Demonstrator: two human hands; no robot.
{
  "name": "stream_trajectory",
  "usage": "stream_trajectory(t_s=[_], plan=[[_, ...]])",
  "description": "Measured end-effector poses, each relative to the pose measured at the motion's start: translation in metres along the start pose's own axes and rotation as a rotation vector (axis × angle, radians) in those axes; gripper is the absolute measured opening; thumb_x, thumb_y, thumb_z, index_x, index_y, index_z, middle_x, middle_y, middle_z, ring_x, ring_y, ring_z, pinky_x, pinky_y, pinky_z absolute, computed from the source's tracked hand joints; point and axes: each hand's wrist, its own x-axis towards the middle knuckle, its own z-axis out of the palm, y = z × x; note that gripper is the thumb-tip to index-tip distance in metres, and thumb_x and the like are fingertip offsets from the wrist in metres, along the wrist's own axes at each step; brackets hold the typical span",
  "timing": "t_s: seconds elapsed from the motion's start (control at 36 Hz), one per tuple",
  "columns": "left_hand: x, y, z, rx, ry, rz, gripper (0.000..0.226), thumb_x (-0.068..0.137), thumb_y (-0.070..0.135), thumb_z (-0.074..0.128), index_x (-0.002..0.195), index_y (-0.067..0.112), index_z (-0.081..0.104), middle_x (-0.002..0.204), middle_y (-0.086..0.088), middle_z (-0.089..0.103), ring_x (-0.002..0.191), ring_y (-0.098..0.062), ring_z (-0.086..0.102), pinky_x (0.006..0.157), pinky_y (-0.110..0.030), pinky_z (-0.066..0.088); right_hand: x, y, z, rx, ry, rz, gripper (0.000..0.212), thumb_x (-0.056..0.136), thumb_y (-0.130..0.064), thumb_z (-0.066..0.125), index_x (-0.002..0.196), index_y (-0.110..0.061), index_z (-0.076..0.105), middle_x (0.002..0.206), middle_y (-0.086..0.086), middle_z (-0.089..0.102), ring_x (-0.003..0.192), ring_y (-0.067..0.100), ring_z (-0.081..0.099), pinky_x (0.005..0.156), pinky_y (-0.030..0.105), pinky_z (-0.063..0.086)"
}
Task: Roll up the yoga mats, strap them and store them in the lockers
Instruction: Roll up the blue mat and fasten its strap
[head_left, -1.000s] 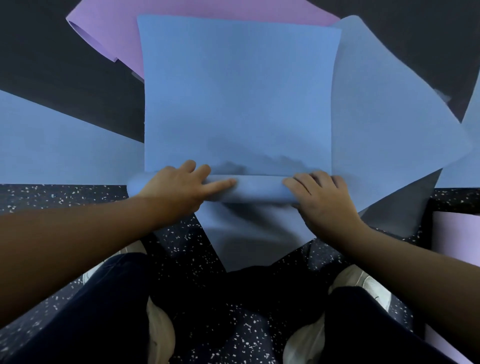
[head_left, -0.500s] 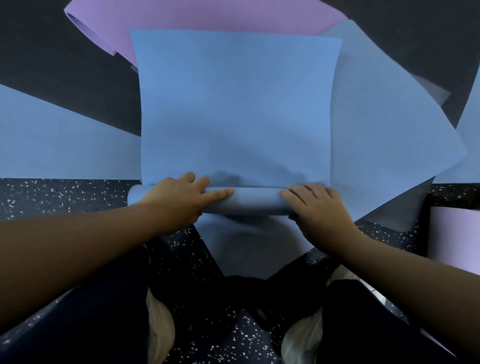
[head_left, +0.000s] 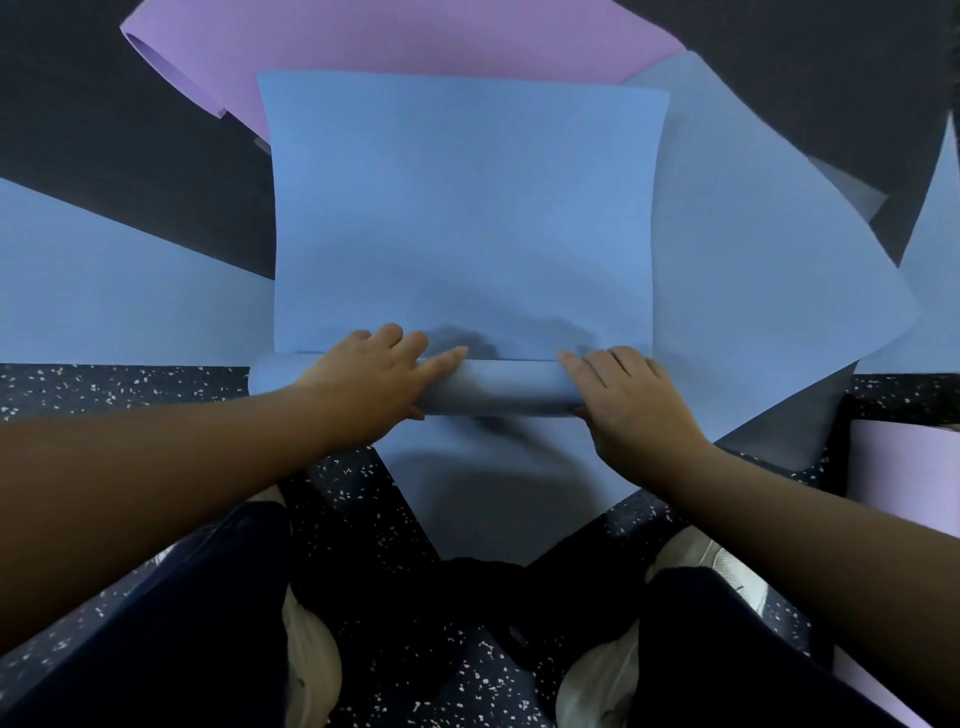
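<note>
Floor (head_left: 130, 384): dark rubber with white specks. The person is low over it, the knees in dark trousers apart, pale shoes under them.

Under mat (head_left: 519, 488): a grey-blue mat lies slanted, its corner points toward the person between the knees. The roll sits on it.

Roll (head_left: 498, 387): the near end of the blue mat (head_left: 462, 208) is wound into a thin tube that lies across, in front of the knees. It is only a few turns.

Left hand (head_left: 369, 379): it lies over the left part of the roll, fingers nearly straight and spread on top, the thumb at the near side. The grip is a flat press, not a clench.

Right hand (head_left: 628, 395): it lies over the right part of the roll in the same way, fingers stretched forward, thumb under the near side.

Flat part: most of the blue mat is flat beyond the hands, its far edge over a purple mat (head_left: 415, 36).

Other mats: more blue sheets at the left (head_left: 104, 291) and the right.

Step in hand: I judge it the rolling, near its beginning; no strap and no locker are in view.

Next move: push both palms forward evenly, so the tube stays tight and its ends stay square.
</note>
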Motion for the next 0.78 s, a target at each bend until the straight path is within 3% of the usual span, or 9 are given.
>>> stream_trajectory(t_s=[0.11,0.19,0.33,0.44,0.56,0.72,0.78], plan=[[-0.002,-0.002,0.001,-0.09,0.075,0.008,0.075,0.061,0.026,0.088,0.123,0.023,0.045,0.078,-0.015,0.054,0.058,-0.03,0.05,0.044,-0.031,0.04,0.004,0.002,-0.001,0.039,-0.004,0.028,0.046,0.068,-0.008,0.075,0.111,-0.005,0.06,0.097,0.01,0.062,0.085,0.035,0.057,0.07,0.04,0.047],[-0.002,-0.003,0.002,-0.123,0.087,-0.038,0.074,0.062,0.018,0.086,0.123,0.024,0.044,0.079,-0.018,0.056,0.059,-0.032,0.051,0.044,-0.034,0.043,0.007,0.003,-0.001,0.04,-0.013,0.04,0.038,0.072,-0.008,0.071,0.108,-0.008,0.06,0.099,0.007,0.062,0.086,0.033,0.057,0.071,0.039,0.045],[-0.002,-0.003,0.005,-0.128,0.099,-0.093,0.081,0.063,0.042,0.085,0.13,0.026,0.042,0.095,-0.016,0.061,0.077,-0.035,0.06,0.059,-0.041,0.05,0.014,0.006,-0.001,0.048,0.027,0.089,0.031,0.081,-0.013,0.057,0.112,-0.011,0.062,0.104,0.004,0.066,0.09,0.029,0.062,0.074,0.038,0.048],[-0.001,0.001,0.004,-0.077,0.118,-0.149,0.092,0.052,0.044,0.091,0.129,0.021,0.046,0.099,-0.015,0.059,0.082,-0.033,0.057,0.062,-0.039,0.049,0.019,0.006,-0.001,0.064,0.001,0.113,0.036,0.084,-0.02,0.043,0.113,-0.013,0.063,0.105,0.002,0.067,0.092,0.028,0.063,0.077,0.037,0.049],[0.004,0.0,0.001,-0.075,0.1,-0.15,0.081,0.053,0.035,0.092,0.125,0.016,0.061,0.089,-0.015,0.058,0.071,-0.032,0.057,0.055,-0.036,0.046,0.019,0.008,-0.001,0.057,-0.035,0.139,0.047,0.089,-0.024,0.029,0.121,-0.011,0.062,0.111,0.006,0.065,0.099,0.03,0.061,0.085,0.039,0.048],[0.009,-0.005,0.0,-0.051,0.036,-0.147,0.073,0.062,0.036,0.088,0.126,0.013,0.063,0.089,-0.011,0.059,0.071,-0.032,0.056,0.055,-0.033,0.044,0.019,0.004,0.0,0.024,-0.028,0.155,0.048,0.08,-0.007,0.047,0.126,-0.005,0.058,0.117,0.014,0.061,0.102,0.036,0.059,0.088,0.044,0.047],[0.009,-0.005,-0.001,-0.049,0.014,-0.143,0.071,0.067,0.036,0.086,0.129,0.014,0.06,0.091,-0.01,0.059,0.072,-0.031,0.055,0.056,-0.033,0.043,0.019,0.001,-0.005,0.033,-0.016,0.143,0.053,0.077,-0.006,0.041,0.127,-0.006,0.058,0.12,0.016,0.06,0.105,0.036,0.058,0.09,0.045,0.046]])
